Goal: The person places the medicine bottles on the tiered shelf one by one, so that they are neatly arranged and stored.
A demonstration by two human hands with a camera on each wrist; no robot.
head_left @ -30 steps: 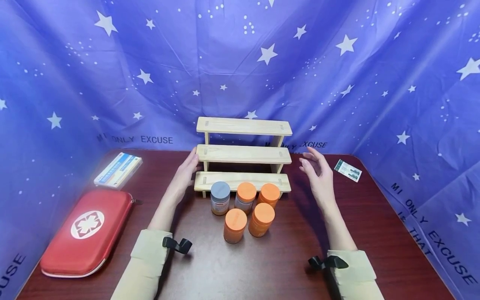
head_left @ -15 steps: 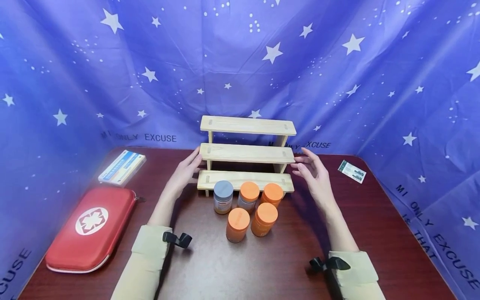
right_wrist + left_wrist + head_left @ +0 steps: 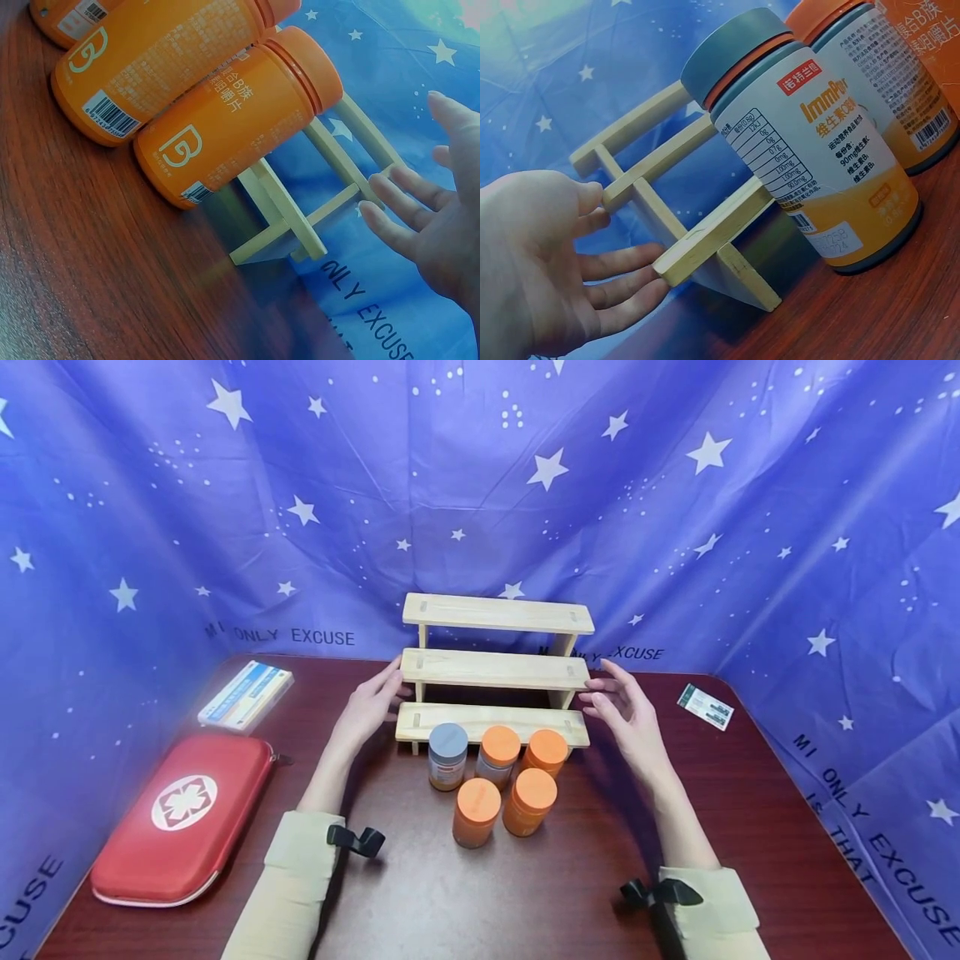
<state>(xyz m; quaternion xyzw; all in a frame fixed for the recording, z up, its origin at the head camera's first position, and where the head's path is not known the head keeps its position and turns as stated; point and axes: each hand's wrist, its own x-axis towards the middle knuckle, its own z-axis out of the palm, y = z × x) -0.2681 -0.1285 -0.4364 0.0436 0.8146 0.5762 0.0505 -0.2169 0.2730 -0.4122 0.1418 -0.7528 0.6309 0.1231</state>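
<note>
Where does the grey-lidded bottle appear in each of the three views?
Head: grey-lidded bottle stands at centre, leftmost of the front cluster, before the wooden stepped shelf.
Left wrist: it fills the centre right, tilted.
Right wrist: not in it.
Shared landmark: the wooden stepped shelf.

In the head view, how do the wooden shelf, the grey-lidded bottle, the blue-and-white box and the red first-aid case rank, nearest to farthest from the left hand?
From the left hand:
1. Wooden shelf, touching its fingers, to the right.
2. Grey-lidded bottle, right, in front of the shelf.
3. Blue-and-white box, left, at the table's back.
4. Red first-aid case, front left.
</note>
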